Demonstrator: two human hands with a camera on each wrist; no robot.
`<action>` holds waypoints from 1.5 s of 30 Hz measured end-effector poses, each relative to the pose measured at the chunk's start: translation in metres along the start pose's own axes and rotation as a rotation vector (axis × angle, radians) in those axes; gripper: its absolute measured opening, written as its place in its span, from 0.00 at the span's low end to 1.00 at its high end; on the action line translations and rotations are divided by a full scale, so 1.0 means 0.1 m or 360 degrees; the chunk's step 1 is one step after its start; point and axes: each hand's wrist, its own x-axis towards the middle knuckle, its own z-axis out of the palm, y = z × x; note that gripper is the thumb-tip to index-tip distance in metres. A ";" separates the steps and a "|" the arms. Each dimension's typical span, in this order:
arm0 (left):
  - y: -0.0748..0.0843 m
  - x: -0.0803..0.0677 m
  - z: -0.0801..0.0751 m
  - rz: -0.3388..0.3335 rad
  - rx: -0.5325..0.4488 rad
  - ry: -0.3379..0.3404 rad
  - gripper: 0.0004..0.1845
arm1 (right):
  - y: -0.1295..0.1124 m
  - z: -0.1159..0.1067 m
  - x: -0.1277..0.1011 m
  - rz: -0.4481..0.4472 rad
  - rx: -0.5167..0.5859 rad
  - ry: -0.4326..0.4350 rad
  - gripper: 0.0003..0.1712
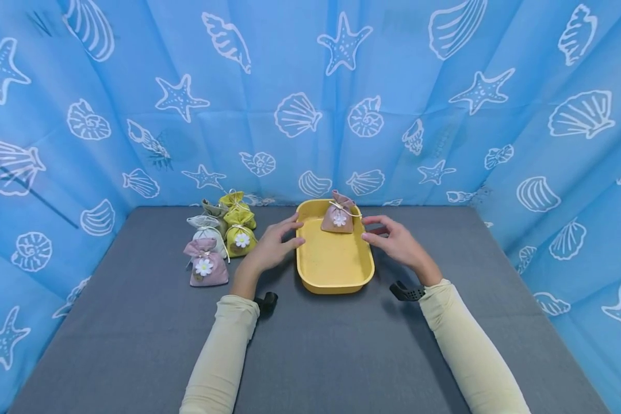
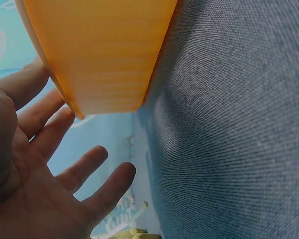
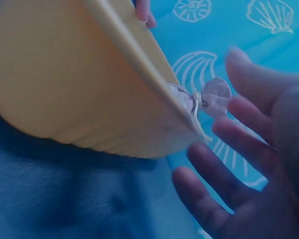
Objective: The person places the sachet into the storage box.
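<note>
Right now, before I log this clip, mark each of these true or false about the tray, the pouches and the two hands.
1. The yellow tray holds one pink pouch. True.
2. The left hand grips a pouch. False: its fingers are spread and hold nothing, beside the tray's left wall.
3. The group of pouches sits left of the tray. True.
4. The right hand rests flat inside the tray. False: it is open by the tray's right rim, outside it.
5. The tabletop is white. False: it is grey cloth.
</note>
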 end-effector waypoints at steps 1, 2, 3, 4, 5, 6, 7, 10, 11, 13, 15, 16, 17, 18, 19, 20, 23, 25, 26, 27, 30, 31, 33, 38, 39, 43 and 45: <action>0.00 0.00 0.00 -0.0001 0.0004 0.0001 0.28 | 0.03 0.01 -0.02 -0.0018 0.0011 -0.0033 0.31; 0.00 0.01 0.01 -0.0003 0.0009 0.0002 0.28 | 0.06 0.02 -0.05 -0.0037 0.0021 -0.0064 0.31; 0.00 0.01 0.01 -0.0004 0.0013 0.0002 0.28 | 0.09 0.03 -0.06 -0.0055 0.0037 -0.0090 0.30; 0.01 0.01 0.02 -0.0002 0.0016 0.0001 0.28 | 0.12 0.03 -0.08 -0.0072 0.0045 -0.0116 0.30; 0.01 0.01 0.02 -0.0003 0.0019 0.0002 0.28 | 0.15 0.04 -0.10 -0.0079 0.0057 -0.0142 0.30; 0.01 0.01 0.02 -0.0003 0.0016 0.0003 0.29 | 0.18 0.05 -0.11 -0.0084 0.0073 -0.0169 0.30; 0.01 0.01 0.02 -0.0004 0.0010 0.0005 0.29 | 0.20 0.06 -0.12 -0.0085 0.0083 -0.0195 0.30; 0.03 -0.02 0.02 -0.0019 -0.0010 0.0017 0.29 | 0.25 0.07 -0.14 -0.0096 0.0134 -0.0260 0.32; 0.04 -0.03 0.01 -0.0021 -0.0021 0.0024 0.29 | 0.26 0.08 -0.14 -0.0094 0.0147 -0.0271 0.32; 0.05 -0.04 0.00 -0.0010 -0.0034 0.0046 0.29 | 0.28 0.09 -0.15 -0.0111 0.0162 -0.0285 0.33; 0.07 -0.06 -0.01 0.0019 -0.0054 0.0085 0.28 | 0.30 0.10 -0.15 -0.0115 0.0182 -0.0283 0.33; 0.08 -0.07 -0.03 0.0039 -0.0062 0.0114 0.27 | 0.31 0.11 -0.15 -0.0114 0.0189 -0.0275 0.33; 0.09 -0.07 -0.05 0.0065 -0.0075 0.0146 0.26 | 0.33 0.12 -0.15 -0.0113 0.0192 -0.0267 0.33; 0.10 -0.08 -0.07 0.0083 -0.0078 0.0185 0.26 | 0.34 0.13 -0.15 -0.0116 0.0200 -0.0263 0.34; 0.12 -0.10 -0.10 0.0106 -0.0095 0.0227 0.25 | 0.36 0.14 -0.15 -0.0121 0.0212 -0.0256 0.35; 0.13 -0.11 -0.13 0.0127 -0.0106 0.0269 0.24 | 0.37 0.15 -0.15 -0.0123 0.0224 -0.0251 0.35; 0.17 -0.15 -0.23 0.0167 -0.0110 0.0375 0.23 | 0.39 0.17 -0.16 -0.0117 0.0255 -0.0227 0.36; 0.19 -0.19 -0.30 0.0171 -0.0097 0.0440 0.23 | 0.41 0.17 -0.16 -0.0111 0.0271 -0.0219 0.37; 0.19 -0.21 -0.33 0.0163 -0.0076 0.0468 0.22 | 0.41 0.17 -0.17 -0.0100 0.0282 -0.0222 0.37; 0.20 -0.22 -0.37 0.0160 -0.0057 0.0499 0.22 | 0.41 0.17 -0.17 -0.0088 0.0291 -0.0224 0.37; 0.19 -0.27 -0.46 0.0145 -0.0004 0.0603 0.21 | 0.42 0.17 -0.19 -0.0077 0.0343 -0.0257 0.37; 0.18 -0.28 -0.49 0.0127 0.0013 0.0638 0.21 | 0.42 0.17 -0.19 -0.0067 0.0363 -0.0266 0.37; 0.16 -0.31 -0.55 0.0094 0.0035 0.0706 0.21 | 0.42 0.17 -0.20 -0.0057 0.0390 -0.0286 0.37; 0.08 -0.34 -0.68 -0.0064 0.0197 0.0755 0.24 | 0.44 0.16 -0.21 -0.0061 0.0440 -0.0322 0.37; 0.06 -0.34 -0.69 -0.0100 0.0233 0.0745 0.25 | 0.44 0.16 -0.21 -0.0057 0.0450 -0.0325 0.37; -0.01 -0.36 -0.71 -0.0238 0.0294 0.0676 0.30 | 0.45 0.17 -0.22 -0.0049 0.0459 -0.0330 0.38; -0.04 -0.37 -0.71 -0.0266 0.0300 0.0654 0.31 | 0.45 0.18 -0.22 -0.0042 0.0462 -0.0328 0.38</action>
